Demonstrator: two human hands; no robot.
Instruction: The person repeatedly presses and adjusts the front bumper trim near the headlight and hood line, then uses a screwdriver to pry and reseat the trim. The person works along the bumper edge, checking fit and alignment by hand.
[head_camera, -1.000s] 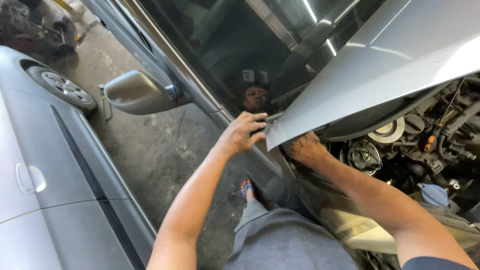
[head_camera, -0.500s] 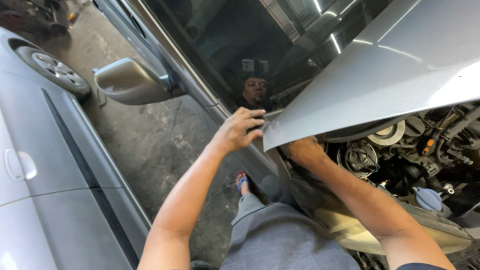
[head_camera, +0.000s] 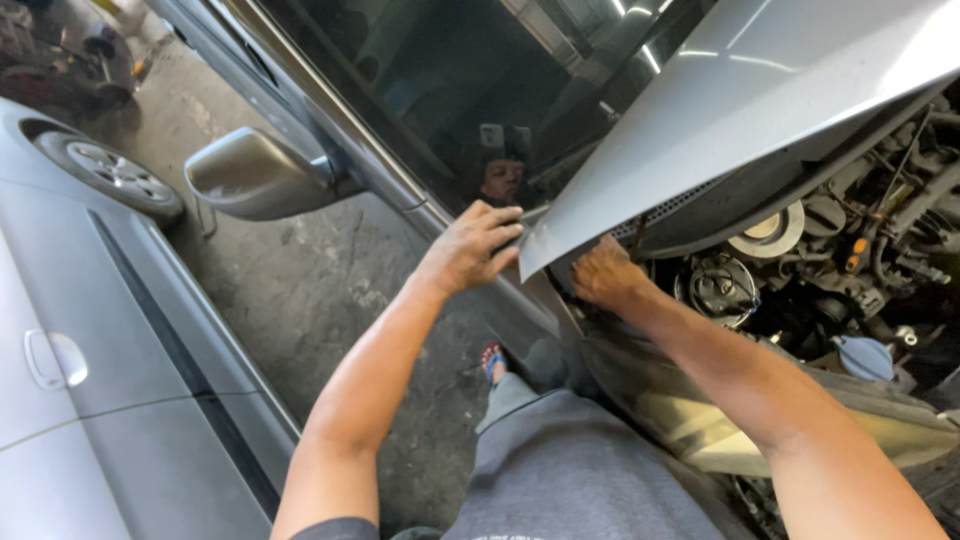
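**A:** What is at the centre of the view?

**B:** A raised silver car hood (head_camera: 740, 130), tilted up and filling the upper right. Everything else is placed relative to it. Its rear corner points down toward the middle of the view, and both of the person's hands meet there.

**A:** Where is the left hand?

**B:** The left hand (head_camera: 470, 250) sits just left of the hood's corner, at the base of the windshield (head_camera: 430, 90). The fingers are curled, with the fingertips touching the hood's edge or a thin strip beside it. Whether they actually pinch something cannot be told.

**A:** And the right hand?

**B:** The right hand (head_camera: 605, 272) is just under the hood's corner, tucked against the edge of the engine bay (head_camera: 800, 290). The fingers are bent into a loose fist, but what they grasp is hidden by the hand itself, so the grip cannot be told.

**A:** What lies below the hood?

**B:** Engine parts: a round pale disc (head_camera: 765, 232), dark hoses, and a blue cap (head_camera: 865, 357) lower right.

**A:** What is to the left of the hood?

**B:** The dark windshield, then a silver side mirror (head_camera: 250, 175) farther left. Well apart from the hood, along the left edge, stands a second silver car (head_camera: 90, 400) with a door handle and one wheel showing. Stained concrete floor (head_camera: 310, 300) runs between the two cars.

**A:** Anything of the person?

**B:** Bare forearms, grey trousers (head_camera: 580, 470), and a foot in a sandal (head_camera: 492, 358) below the hood's corner.
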